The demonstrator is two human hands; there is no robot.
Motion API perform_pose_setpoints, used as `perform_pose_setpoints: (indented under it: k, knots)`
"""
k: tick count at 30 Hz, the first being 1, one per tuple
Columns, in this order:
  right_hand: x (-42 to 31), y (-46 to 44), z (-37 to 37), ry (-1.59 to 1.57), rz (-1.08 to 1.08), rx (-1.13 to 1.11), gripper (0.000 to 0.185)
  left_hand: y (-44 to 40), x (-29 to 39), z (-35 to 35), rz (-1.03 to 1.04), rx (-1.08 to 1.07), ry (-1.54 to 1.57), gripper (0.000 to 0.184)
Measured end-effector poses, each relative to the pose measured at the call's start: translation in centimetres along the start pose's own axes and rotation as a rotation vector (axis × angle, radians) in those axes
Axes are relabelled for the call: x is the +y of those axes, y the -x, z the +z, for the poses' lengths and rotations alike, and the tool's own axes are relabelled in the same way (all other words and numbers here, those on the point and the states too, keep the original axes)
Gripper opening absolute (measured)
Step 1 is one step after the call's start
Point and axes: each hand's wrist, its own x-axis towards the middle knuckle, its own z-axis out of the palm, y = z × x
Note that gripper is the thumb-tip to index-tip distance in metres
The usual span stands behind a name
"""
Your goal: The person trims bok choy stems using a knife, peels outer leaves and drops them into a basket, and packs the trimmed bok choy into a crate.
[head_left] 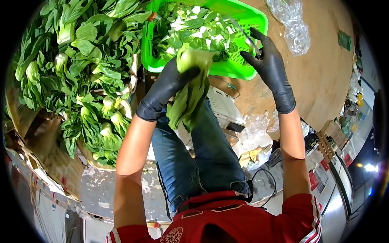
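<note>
In the head view my left hand [167, 83], in a black glove, grips a head of bok choy [196, 60] with its pale base up and its leaves hanging down over my legs. My right hand [270, 67], gloved in black too, holds a thin-bladed knife [244, 34] that points up and left over the basket. Two of its fingers stretch away from the handle, which is mostly hidden in the palm. Below the blade is a bright green plastic basket [243, 73] with trimmed leaves and pale cut pieces [194, 30] inside.
A large heap of whole bok choy [87, 52] lies to the left. Clear plastic bags [297, 34] rest on the brown surface [324, 69] at the right. A whitish plastic stool or box [223, 106] stands beyond my knees, beside crumpled plastic [255, 135]. Cardboard [52, 158] lies at lower left.
</note>
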Motion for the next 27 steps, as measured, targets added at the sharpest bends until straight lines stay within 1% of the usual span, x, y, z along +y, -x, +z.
perform_pose_setpoints:
  k: [1, 3, 4, 5, 6, 8, 9, 10, 11, 12, 13, 14, 15, 17, 18, 20, 22, 23, 24, 25, 26, 27]
  knots:
    - [-0.5, 0.1, 0.2, 0.067, -0.073, 0.132, 0.042, -0.1, -0.8, 0.2, 0.042, 0.046, 0.056, 0.032]
    - [-3.6, -0.1, 0.9, -0.361, 0.338, -0.234, 0.048, -0.3, -0.7, 1.6, 0.083, 0.139, 0.243, 0.031]
    - [-5.1, -0.2, 1.5, -0.572, 0.546, -0.419, 0.050, -0.1, -1.3, 1.3, 0.094, 0.161, 0.163, 0.032]
    - [-5.6, -0.4, 2.5, -0.529, 0.549, -0.437, 0.047, 0.1, -1.9, 1.0, 0.104, 0.185, 0.083, 0.033]
    - [-4.2, -0.7, 4.6, -0.389, 0.199, -0.294, 0.043, 0.3, -2.4, 0.7, 0.112, 0.210, 0.003, 0.034]
    - [-2.8, -0.5, 5.4, -0.760, 0.239, -0.212, 0.040, 0.6, -3.0, -1.1, 0.158, 0.241, 0.045, 0.034]
    - [-1.3, -0.2, 4.9, -0.730, 0.390, -0.330, 0.047, 0.6, -4.8, -2.0, 0.218, 0.397, 0.296, 0.030]
    - [-1.1, 0.8, 4.7, -1.108, 0.543, -0.301, 0.043, 0.6, -4.8, -3.8, 0.198, 0.473, 0.068, 0.027]
    - [-0.4, 1.9, 4.9, -1.223, 0.784, -0.136, 0.040, 0.7, -6.1, -5.0, 0.286, 0.505, -0.149, 0.027]
    - [-0.8, 2.1, 5.2, -1.299, 0.783, -0.136, 0.040, 1.2, -8.3, -6.0, 0.357, 0.543, -0.381, 0.028]
    - [-2.4, 2.5, 5.3, -1.312, 0.735, -0.180, 0.040, 2.2, -10.4, -6.5, 0.407, 0.634, -0.553, 0.029]
    - [-4.1, 2.5, 6.0, -1.298, 0.696, -0.235, 0.039, 4.9, -10.1, -6.2, 0.408, 0.693, -0.495, 0.032]
    - [-6.1, 2.2, 7.1, -1.271, 0.664, -0.296, 0.039, 7.8, -11.0, -6.1, 0.223, 0.706, -0.481, 0.037]
    - [-10.5, 1.9, 10.4, -1.178, 0.608, -0.439, 0.039, 14.8, -10.9, -7.2, 0.207, 0.587, -0.216, 0.049]
    - [-12.6, 2.0, 12.3, -1.113, 0.579, -0.510, 0.039, 18.4, -10.3, -7.7, 0.291, 0.737, -0.238, 0.034]
    - [-17.1, 3.0, 16.9, -0.952, 0.504, -0.646, 0.039, 26.8, -11.1, -11.3, 0.304, 0.953, -0.373, 0.027]
    - [-20.8, 4.6, 22.2, -0.748, 0.388, -0.751, 0.037, 35.1, -14.7, -15.4, 0.199, 1.331, -0.172, 0.023]
    - [-24.1, 5.7, 24.4, -0.659, 0.319, -0.729, 0.035, 39.0, -16.8, -17.9, 0.095, 1.508, -0.148, 0.020]
    - [-27.1, 6.8, 26.5, -0.807, 0.421, -0.767, 0.033, 42.5, -17.4, -20.9, -0.107, 1.623, -0.274, 0.023]
    - [-28.3, 7.5, 28.7, -0.795, 0.443, -0.790, 0.033, 45.3, -21.2, -24.0, -0.193, 1.763, -0.424, 0.026]
    - [-29.3, 8.0, 30.9, -0.783, 0.466, -0.807, 0.033, 47.6, -24.2, -27.3, -0.184, 1.801, -0.446, 0.028]
    - [-30.6, 8.4, 32.4, -0.717, 0.397, -0.793, 0.032, 49.0, -26.3, -30.5, -0.163, 1.806, -0.444, 0.032]
